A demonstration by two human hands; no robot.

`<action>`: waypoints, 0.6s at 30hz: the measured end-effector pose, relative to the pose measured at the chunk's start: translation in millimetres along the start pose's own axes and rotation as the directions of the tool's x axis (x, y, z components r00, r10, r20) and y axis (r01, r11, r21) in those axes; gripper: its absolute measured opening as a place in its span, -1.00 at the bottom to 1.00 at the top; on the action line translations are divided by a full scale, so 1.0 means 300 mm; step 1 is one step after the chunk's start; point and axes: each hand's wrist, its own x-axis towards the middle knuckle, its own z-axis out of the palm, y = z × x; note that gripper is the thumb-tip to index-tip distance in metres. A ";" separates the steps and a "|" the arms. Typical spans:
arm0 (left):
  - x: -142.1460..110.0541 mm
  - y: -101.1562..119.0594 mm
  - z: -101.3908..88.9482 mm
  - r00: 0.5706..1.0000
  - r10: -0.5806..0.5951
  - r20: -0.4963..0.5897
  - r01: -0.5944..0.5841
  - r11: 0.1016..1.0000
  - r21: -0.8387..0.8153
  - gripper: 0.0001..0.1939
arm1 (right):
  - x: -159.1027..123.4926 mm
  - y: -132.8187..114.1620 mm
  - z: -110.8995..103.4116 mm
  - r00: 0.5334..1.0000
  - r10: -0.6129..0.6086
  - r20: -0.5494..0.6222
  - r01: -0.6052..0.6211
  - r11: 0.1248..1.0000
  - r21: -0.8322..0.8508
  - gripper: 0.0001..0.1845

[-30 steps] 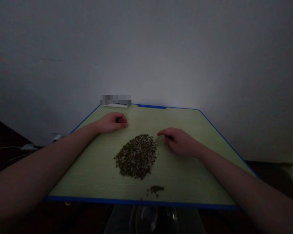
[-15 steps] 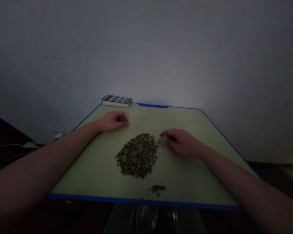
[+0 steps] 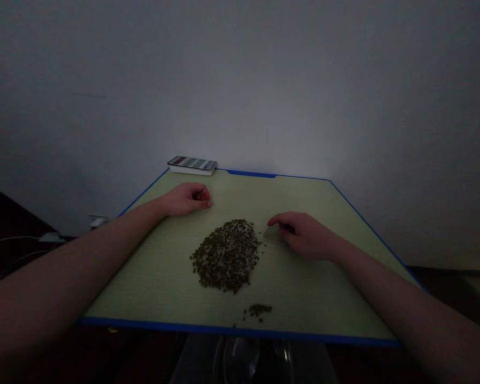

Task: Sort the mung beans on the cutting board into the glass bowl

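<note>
A bean-and-grain heap point(image 3: 226, 257) lies mid-way across the surface point(image 3: 328, 298), stray beans point(image 3: 260, 309) at its five o'clock. At two, the right hand's point(image 3: 306, 236) fingers grip a clear curved object point(image 3: 271, 233); at eleven, the left hand's point(image 3: 184, 200) curl loosely, parted.

a pale table point(image 3: 312, 298) with blue edging carries a heap of mixed dark and light beans point(image 3: 226, 256) towards seven o'clock of its middle, a small cluster of beans point(image 3: 259, 310) at six, and a white box point(image 3: 191, 170) at eleven.
</note>
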 end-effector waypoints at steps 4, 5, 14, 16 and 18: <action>0.003 -0.009 0.000 1.000 0.005 0.009 -0.005 1.000 -0.003 -0.74 | -0.004 -0.001 0.001 1.000 -0.016 0.017 0.015 1.000 0.020 -0.62; 0.004 -0.011 0.001 1.000 0.007 0.004 -0.007 1.000 -0.003 -0.74 | -0.004 -0.001 0.002 1.000 -0.020 0.017 0.019 1.000 0.021 -0.62; 0.000 -0.003 -0.003 1.000 0.009 0.000 -0.009 0.999 0.036 -0.73 | -0.002 -0.006 0.016 1.000 -0.027 -0.006 0.027 1.000 0.001 -0.60; -0.001 0.001 -0.003 1.000 0.010 0.000 -0.010 0.999 0.034 -0.73 | 0.002 -0.008 0.018 1.000 -0.027 -0.010 0.027 1.000 0.004 -0.60; -0.001 0.000 -0.003 1.000 0.005 0.005 -0.005 0.999 0.032 -0.74 | 0.006 -0.010 0.020 0.999 -0.031 -0.015 0.031 1.000 0.006 -0.60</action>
